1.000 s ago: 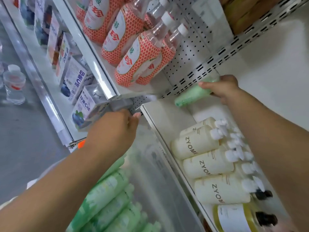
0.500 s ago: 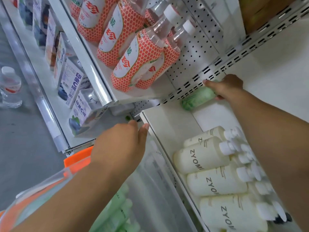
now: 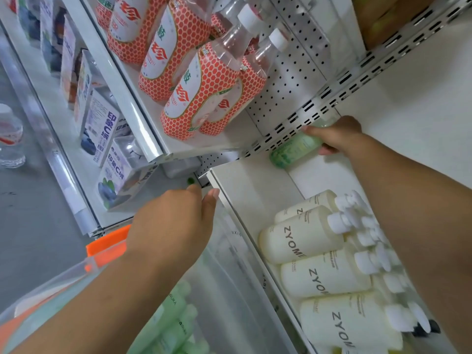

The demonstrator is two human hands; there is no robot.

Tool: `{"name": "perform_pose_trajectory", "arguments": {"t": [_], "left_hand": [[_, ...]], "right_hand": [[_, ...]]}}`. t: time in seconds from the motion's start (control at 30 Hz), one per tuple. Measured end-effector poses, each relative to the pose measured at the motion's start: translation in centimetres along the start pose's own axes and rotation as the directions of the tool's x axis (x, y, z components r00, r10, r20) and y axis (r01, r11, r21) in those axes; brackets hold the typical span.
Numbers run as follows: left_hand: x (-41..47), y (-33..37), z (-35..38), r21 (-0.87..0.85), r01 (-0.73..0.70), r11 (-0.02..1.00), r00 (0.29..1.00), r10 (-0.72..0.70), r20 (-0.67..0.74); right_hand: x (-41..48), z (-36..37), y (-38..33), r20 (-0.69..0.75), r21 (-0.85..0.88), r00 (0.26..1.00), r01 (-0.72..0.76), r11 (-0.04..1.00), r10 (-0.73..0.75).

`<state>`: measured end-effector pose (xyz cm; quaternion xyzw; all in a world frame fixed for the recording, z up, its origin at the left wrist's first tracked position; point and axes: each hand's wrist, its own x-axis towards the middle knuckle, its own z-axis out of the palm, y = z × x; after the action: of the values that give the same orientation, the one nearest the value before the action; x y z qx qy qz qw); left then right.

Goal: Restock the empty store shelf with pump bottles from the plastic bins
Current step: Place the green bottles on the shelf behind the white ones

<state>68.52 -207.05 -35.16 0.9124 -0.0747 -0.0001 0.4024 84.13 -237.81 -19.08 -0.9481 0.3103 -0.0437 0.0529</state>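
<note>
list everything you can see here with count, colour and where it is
green bottle: one, held at the back of the white shelf
ZYOME pump bottles: at least four, cream, on the shelf's right part
drink bottles: several, red honeycomb labels, upper shelf
cartons: several, white and blue, left shelf
green bottles: several, in the clear bin below
water bottle: one, clear, far left
left hand: empty, at the shelf's front corner
right hand: on the green bottle

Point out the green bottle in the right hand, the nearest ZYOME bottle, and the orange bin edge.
green bottle [image 3: 293, 148], head view, on its body.
nearest ZYOME bottle [image 3: 344, 328], head view, on its label.
orange bin edge [image 3: 107, 245], head view, on the rim.
</note>
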Motion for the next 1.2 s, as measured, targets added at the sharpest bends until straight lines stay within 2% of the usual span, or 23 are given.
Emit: {"name": "perform_pose_trajectory", "arguments": {"t": [0.13, 0.23, 0.37, 0.4, 0.57, 0.77, 0.93, 1.07, 1.13, 1.2], "left_hand": [[0.5, -0.1, -0.5, -0.081, -0.002, 0.997, 1.0, 0.0, -0.022], [0.6, 0.0, -1.0, -0.099, -0.008, 0.995, 0.999, 0.004, -0.045], [-0.1, -0.1, -1.2, -0.108, -0.037, 0.993, 0.999, 0.033, -0.042], [-0.4, -0.1, -1.3, -0.109, -0.055, 0.993, 0.998, 0.051, -0.041], [-2.1, -0.1, -1.8, -0.074, -0.093, 0.993, 0.994, 0.089, -0.064], [-4.5, -1.5, -2.8, 0.057, -0.088, 0.994, 0.995, 0.091, -0.049], [-7.2, -2.3, -3.3, 0.159, -0.126, 0.979, 0.99, 0.134, -0.043], [-8.6, -3.3, -3.7, 0.296, -0.11, 0.949, 0.991, 0.129, -0.045], [-8.7, -4.1, -3.9, 0.279, -0.097, 0.955, 0.992, 0.116, -0.054], [-8.7, -4.7, -4.3, 0.263, -0.116, 0.958, 0.989, 0.135, -0.056]], "right_hand": [[-0.5, -0.2, 0.1, -0.014, 0.04, 1.0, -0.007, 0.999, 0.007], [-1.9, -1.2, 0.1, -0.078, 0.13, 0.996, -0.023, 0.991, 0.033], [-5.5, -2.8, 0.0, -0.298, 0.281, 0.953, 0.133, 0.95, -0.045], [-7.0, -3.2, 0.0, -0.316, 0.33, 0.947, 0.168, 0.929, -0.059], [-15.8, -4.1, 0.0, -0.277, 0.543, 0.957, 0.227, 0.809, -0.083], [-29.2, 0.4, 0.9, -0.098, 0.738, 0.992, 0.125, 0.664, -0.078], [-38.5, 8.2, 4.8, 0.127, 0.78, 0.992, -0.096, 0.618, -0.007], [-42.9, 13.9, 7.0, 0.34, 0.762, 0.935, -0.336, 0.554, 0.099], [-44.6, 16.7, 7.7, 0.419, 0.724, 0.906, -0.377, 0.578, 0.065], [-45.1, 18.5, 7.7, 0.522, 0.626, 0.853, -0.391, 0.675, 0.01]]}}
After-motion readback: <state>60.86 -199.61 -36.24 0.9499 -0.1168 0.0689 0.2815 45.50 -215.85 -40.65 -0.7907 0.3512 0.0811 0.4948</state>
